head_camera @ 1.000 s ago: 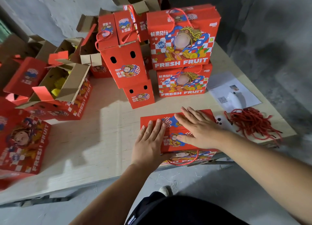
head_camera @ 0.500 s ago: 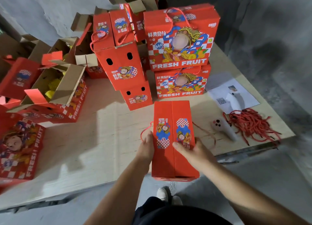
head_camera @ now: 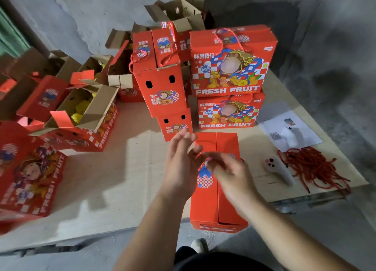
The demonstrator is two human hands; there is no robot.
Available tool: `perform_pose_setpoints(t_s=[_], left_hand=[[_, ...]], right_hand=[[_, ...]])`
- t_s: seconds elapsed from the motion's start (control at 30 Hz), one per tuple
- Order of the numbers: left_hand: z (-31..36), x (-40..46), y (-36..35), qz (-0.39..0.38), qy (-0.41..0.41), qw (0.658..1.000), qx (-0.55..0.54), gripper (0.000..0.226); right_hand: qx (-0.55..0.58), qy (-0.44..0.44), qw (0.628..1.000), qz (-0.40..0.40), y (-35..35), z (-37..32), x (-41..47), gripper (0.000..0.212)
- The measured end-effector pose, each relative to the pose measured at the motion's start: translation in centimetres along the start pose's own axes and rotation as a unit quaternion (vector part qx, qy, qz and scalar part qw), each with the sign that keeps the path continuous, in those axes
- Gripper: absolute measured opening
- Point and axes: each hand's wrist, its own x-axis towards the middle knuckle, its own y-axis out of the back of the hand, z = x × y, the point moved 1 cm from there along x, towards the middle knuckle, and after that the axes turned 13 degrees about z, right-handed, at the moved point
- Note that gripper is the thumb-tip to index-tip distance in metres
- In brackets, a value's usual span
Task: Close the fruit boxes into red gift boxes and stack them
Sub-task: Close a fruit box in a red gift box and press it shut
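A: Two hands over one closed gift box [head_camera: 218,199]. It lies flat at the desk [head_camera: 114,181] near edge, right in front of the person, near end hanging past the edge.

B: Axis?

A: Long axis runs straight away from the body: near end toward the person, far end toward the stacked boxes [head_camera: 231,77]. The centre seam of the lid flaps follows the same line. Printed top face up.

B: Hands?

A: Both above the box's middle, motion-blurred. Left hand [head_camera: 180,169] sits over the left edge, fingers spread and pointing away. Right hand [head_camera: 228,169] crosses in from the right over the seam, fingers reaching left until they nearly meet the left fingertips. A thin red cord shows between them, probably the handle loop. Can't tell whether either hand pinches it or presses the lid; blur hides the contact.

B: Which is nearer the stack?

A: About even. The stack stands directly beyond the far end, two high on the right, a second column [head_camera: 162,91] to its left. Box and stack are near, not touching.

B: So next move?

A: My guess: tuck the cord, grip both long sides, lift forward along the box's own axis. Overhang at the near end is the risk; it could tip if pressed there.

B: Open boxes?

A: Several at left, one open box [head_camera: 81,116] showing yellow fruit wraps. Not closed yet.
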Motion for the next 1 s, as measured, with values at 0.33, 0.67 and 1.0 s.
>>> perform_pose_setpoints(t_s=[0.33,0.67,1.0], left_hand=[[-6.9,-1.0,7.9,0.058,0.277,0.917,0.282,0.067],[3.2,-2.7,-0.6,-0.152,-0.128,0.931,0.306,0.019],[13.9,3.3,8.0,0.036,-0.210,0.915,0.342,0.012]], right_hand=[[-0.106,-0.029,0.986,-0.128,-1.0,1.7,-1.2,0.034],[-0.061,-0.023,0.991,-0.113,-4.6,-0.8,-1.8,0.022],[0.101,-0.020,0.994,-0.028,-3.1,-17.7,5.3,0.039]])
